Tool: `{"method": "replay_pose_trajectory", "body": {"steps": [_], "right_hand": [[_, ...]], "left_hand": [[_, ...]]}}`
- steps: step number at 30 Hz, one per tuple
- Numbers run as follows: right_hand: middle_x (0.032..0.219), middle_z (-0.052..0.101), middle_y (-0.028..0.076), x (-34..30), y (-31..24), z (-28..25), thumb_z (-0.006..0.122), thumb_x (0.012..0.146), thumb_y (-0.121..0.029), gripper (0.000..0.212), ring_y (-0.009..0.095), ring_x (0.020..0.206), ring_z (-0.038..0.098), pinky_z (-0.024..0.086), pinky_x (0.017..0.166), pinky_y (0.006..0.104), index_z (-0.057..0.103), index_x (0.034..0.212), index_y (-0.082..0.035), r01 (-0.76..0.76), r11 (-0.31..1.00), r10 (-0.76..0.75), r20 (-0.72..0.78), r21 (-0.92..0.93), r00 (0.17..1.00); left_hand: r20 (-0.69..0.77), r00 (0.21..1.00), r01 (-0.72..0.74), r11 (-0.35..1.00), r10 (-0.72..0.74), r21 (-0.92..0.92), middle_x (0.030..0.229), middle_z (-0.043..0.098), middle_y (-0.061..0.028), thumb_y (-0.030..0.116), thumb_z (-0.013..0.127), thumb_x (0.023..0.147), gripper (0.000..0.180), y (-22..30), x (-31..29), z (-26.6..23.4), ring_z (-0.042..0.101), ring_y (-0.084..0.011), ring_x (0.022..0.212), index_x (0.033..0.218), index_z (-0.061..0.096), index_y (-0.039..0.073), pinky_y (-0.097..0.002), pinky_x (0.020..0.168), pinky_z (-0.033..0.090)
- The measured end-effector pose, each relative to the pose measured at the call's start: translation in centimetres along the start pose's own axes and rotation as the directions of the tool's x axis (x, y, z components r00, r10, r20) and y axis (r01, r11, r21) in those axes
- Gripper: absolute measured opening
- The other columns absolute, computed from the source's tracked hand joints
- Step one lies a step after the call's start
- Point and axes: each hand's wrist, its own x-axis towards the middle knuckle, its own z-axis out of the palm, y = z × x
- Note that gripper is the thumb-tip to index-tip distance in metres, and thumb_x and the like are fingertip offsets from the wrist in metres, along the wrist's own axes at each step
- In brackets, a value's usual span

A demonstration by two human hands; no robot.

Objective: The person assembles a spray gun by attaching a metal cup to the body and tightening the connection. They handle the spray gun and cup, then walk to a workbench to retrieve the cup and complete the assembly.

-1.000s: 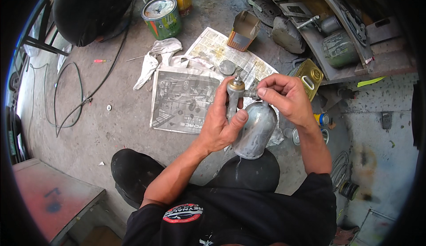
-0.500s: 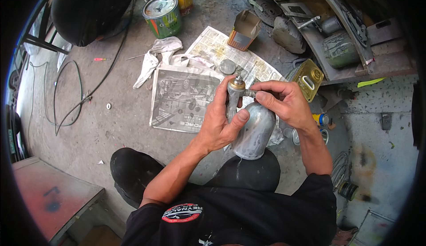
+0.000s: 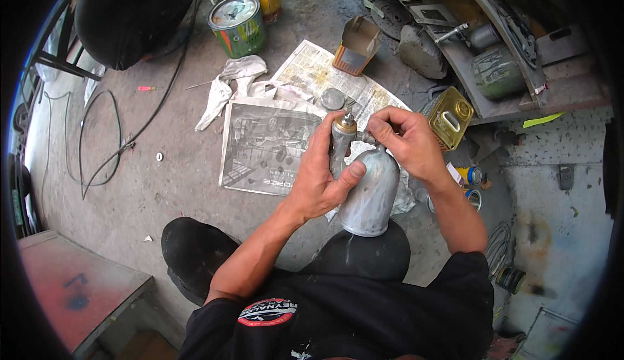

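A paint spray gun (image 3: 342, 140) with a worn silver metal cup (image 3: 371, 197) is in front of me, the cup's end close over my knee. My left hand (image 3: 320, 178) wraps round the gun's body, its thumb lying against the cup. A brass-coloured ring and a pointed metal tip top the gun. My right hand (image 3: 406, 140) pinches at the short metal fitting between the gun's body and the cup. Its fingertips partly hide that fitting.
Spread newspaper (image 3: 260, 145) lies beyond my hands with a white rag (image 3: 224, 87) and an open rectangular can (image 3: 357, 45). Paint cans (image 3: 237, 25) stand farther back. A gold tin (image 3: 450, 118) and cluttered shelf (image 3: 481, 67) are at right. A black hose (image 3: 162, 93) curls at left.
My right hand has shifted slightly up, and its fingers have curled more at the fitting. The left hand keeps its hold on the spray gun.
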Motion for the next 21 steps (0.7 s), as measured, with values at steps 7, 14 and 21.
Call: {"method": "replay_pose_trajectory", "body": {"steps": [7, 14, 21], "right_hand": [[0.073, 0.062, -0.004, -1.2, 0.7, -1.2, 0.066, 0.103, -0.033, 0.039, 0.004, 0.069, 0.049, 0.041, 0.061, 0.0252, 0.072, 0.084, 0.001, -0.004, 1.000, 0.005, 0.051, -0.023, 0.999], [0.070, 0.063, -0.001, 2.1, 0.9, -1.1, 0.069, 0.093, -0.022, 0.026, 0.005, 0.069, 0.056, 0.043, 0.062, 0.0235, 0.073, 0.079, -0.001, -0.368, 0.908, 0.310, 0.270, 0.199, 0.911], [0.089, 0.070, 0.000, -0.3, 0.5, -0.6, 0.075, 0.095, -0.023, 0.022, 0.004, 0.077, 0.060, 0.046, 0.063, 0.0241, 0.077, 0.098, -0.001, -0.058, 0.994, 0.057, -0.015, -0.094, 0.998]], "left_hand": [[0.037, 0.999, 0.034, 0.998, -0.031, -0.060, 0.131, 0.057, -0.0226, 0.049, 0.071, 0.094, 0.086, 0.8, 0.2, 0.2, 0.059, -0.0335, 0.119, 0.153, 0.034, 0.000, -0.0410, 0.104, 0.045], [0.006, 1.000, -0.018, 1.000, 0.018, -0.014, 0.124, 0.059, -0.0198, 0.047, 0.072, 0.094, 0.085, -0.4, 0.1, 0.4, 0.060, -0.0295, 0.112, 0.153, 0.034, 0.000, -0.0392, 0.100, 0.046], [-0.007, 0.999, 0.039, 0.999, -0.039, -0.030, 0.105, 0.059, -0.0124, 0.049, 0.071, 0.094, 0.087, -0.4, 0.2, 0.3, 0.058, -0.0231, 0.094, 0.153, 0.031, 0.000, -0.0372, 0.089, 0.048]]}}
